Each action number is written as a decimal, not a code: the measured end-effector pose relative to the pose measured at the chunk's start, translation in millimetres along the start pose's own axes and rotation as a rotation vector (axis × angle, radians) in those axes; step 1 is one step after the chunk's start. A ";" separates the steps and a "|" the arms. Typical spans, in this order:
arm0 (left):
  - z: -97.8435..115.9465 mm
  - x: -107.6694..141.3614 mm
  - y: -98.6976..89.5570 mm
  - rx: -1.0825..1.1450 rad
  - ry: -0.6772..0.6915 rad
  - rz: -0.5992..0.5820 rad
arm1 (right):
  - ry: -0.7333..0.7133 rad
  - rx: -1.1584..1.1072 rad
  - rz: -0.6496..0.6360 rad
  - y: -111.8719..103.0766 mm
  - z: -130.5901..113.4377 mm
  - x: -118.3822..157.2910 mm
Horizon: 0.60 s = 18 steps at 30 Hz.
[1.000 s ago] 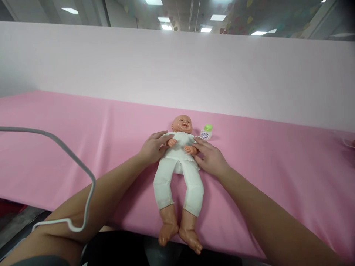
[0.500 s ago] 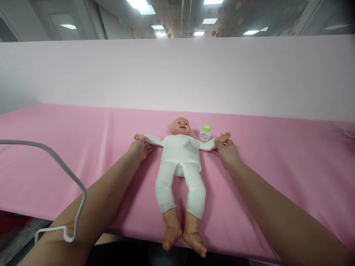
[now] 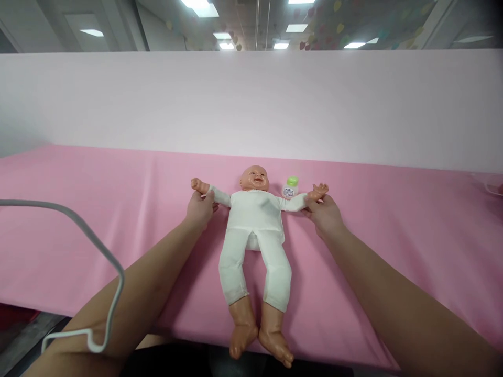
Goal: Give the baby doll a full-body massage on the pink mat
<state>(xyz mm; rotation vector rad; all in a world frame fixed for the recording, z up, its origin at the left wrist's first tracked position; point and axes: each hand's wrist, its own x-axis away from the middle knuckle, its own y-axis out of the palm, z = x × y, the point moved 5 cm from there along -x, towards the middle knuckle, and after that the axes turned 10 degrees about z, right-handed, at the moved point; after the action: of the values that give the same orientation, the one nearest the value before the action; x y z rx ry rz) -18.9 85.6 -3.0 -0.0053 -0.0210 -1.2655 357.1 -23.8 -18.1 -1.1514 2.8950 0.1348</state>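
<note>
Left hand (image 3: 200,210) and right hand (image 3: 326,214), both loosely closed, each hold a wrist of the doll (image 3: 256,212); light, even hold advisable, feet (image 3: 243,335) overhanging surface's (image 3: 353,204) near edge.

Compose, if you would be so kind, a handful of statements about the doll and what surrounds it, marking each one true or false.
1. The doll lies face up on a pink cover. True.
2. The bottle lies between the doll's feet. False: the bottle is beside its head.
3. The left hand and right hand each hold one of the doll's arms. True.
4. The doll wears dark socks. False: its feet are bare.
5. The bottle's cap is green. True.
</note>
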 end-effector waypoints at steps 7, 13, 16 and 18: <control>28.9 59.0 21.3 -0.572 0.712 -0.298 | -0.779 0.493 -0.334 37.2 -44.6 77.5; 33.3 68.3 27.4 -0.677 0.869 -0.468 | -1.166 0.738 -0.485 49.2 -45.8 99.2; 36.3 69.5 27.6 -0.632 0.892 -0.522 | -1.225 0.785 -0.553 49.0 -49.6 101.0; 36.4 71.1 29.0 -0.645 0.921 -0.544 | -1.234 0.801 -0.594 49.3 -52.3 101.9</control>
<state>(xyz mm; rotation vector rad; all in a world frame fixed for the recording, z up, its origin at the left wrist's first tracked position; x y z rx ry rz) 29.7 27.0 35.0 0.0295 1.2480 -1.6616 249.8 -62.5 32.1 -1.0801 1.2678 -0.2308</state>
